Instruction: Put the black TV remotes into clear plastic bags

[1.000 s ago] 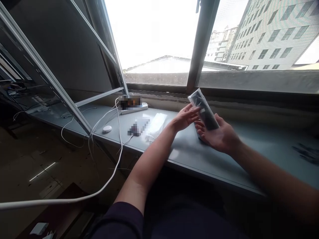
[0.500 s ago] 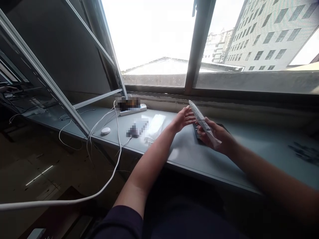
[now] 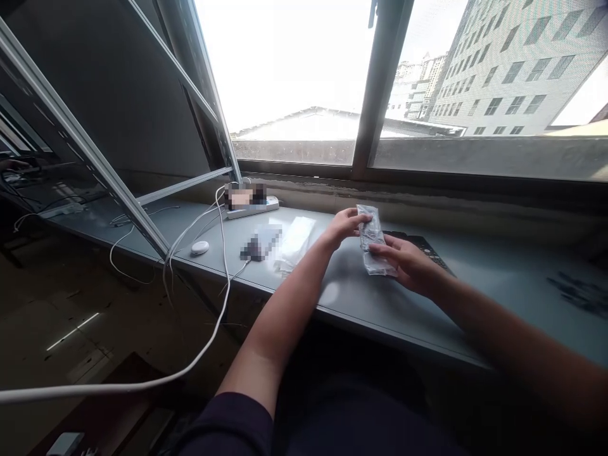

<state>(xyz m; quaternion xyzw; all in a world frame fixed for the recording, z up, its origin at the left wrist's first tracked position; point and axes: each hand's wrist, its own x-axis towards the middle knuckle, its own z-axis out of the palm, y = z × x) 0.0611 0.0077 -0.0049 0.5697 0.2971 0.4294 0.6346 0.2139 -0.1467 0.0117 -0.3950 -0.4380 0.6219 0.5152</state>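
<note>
A clear plastic packet (image 3: 372,235) with something greyish inside is held up over the table, its broad face toward me. My left hand (image 3: 346,227) pinches its upper left edge, thumb on the front. My right hand (image 3: 409,261) grips its lower right part with the thumb across the front. Behind my right hand a dark flat object (image 3: 430,253) lies on the table, partly hidden. To the left of my left hand lie white translucent plastic bags (image 3: 295,244).
On the grey table (image 3: 351,304) are a round white object (image 3: 200,247), a power strip (image 3: 254,208) and a blurred-out item (image 3: 259,246). White cables hang over the front edge at left, beside a metal frame (image 3: 156,237). Dark pieces (image 3: 579,291) lie far right.
The packet has turned from edge-on to face-on. My left hand, whose fingers were spread beside it, has closed on its upper edge.
</note>
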